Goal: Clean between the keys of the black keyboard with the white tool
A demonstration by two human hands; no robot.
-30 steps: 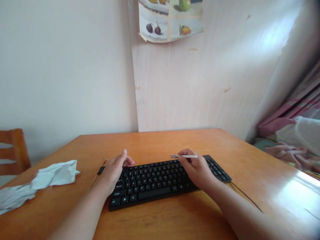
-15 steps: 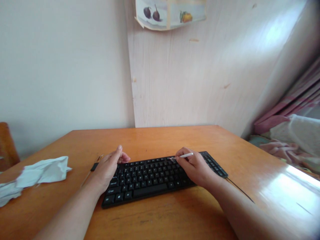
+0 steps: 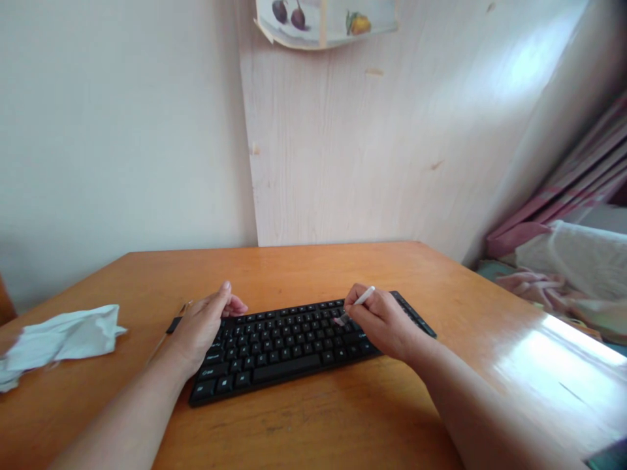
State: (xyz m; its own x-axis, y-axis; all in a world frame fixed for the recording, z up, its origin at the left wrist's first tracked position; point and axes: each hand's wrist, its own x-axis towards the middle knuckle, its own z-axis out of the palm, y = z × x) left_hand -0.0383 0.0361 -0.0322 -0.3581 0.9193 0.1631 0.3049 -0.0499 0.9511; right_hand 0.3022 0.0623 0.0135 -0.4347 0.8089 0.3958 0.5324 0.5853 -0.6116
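A black keyboard (image 3: pixel 287 371) lies slightly slanted on the wooden table. My right hand (image 3: pixel 379 320) is closed round a small white-handled brush (image 3: pixel 363 296), its pale bristles down on the keys right of the middle. The handle tilts up and to the right above the fingers. At the keyboard's left end rests my left hand (image 3: pixel 203 326), its edge against the far left corner. The thumb points up, apart from the loosely bent fingers, and nothing shows in this hand. Partly behind it lies a thin tool with a black part (image 3: pixel 173 325); its kind is unclear.
A crumpled white cloth (image 3: pixel 68 336) lies on the table (image 3: pixel 294 431) at the left. The wall (image 3: pixel 318 163) with a picture (image 3: pixel 328 26) stands behind the table. Bedding and a pink curtain (image 3: pixel 548 209) are at the right.
The brush has come slightly nearer on the keys, and its handle stands steeper. My left hand keeps its place at the keyboard's left end. The whole view has shifted slightly.
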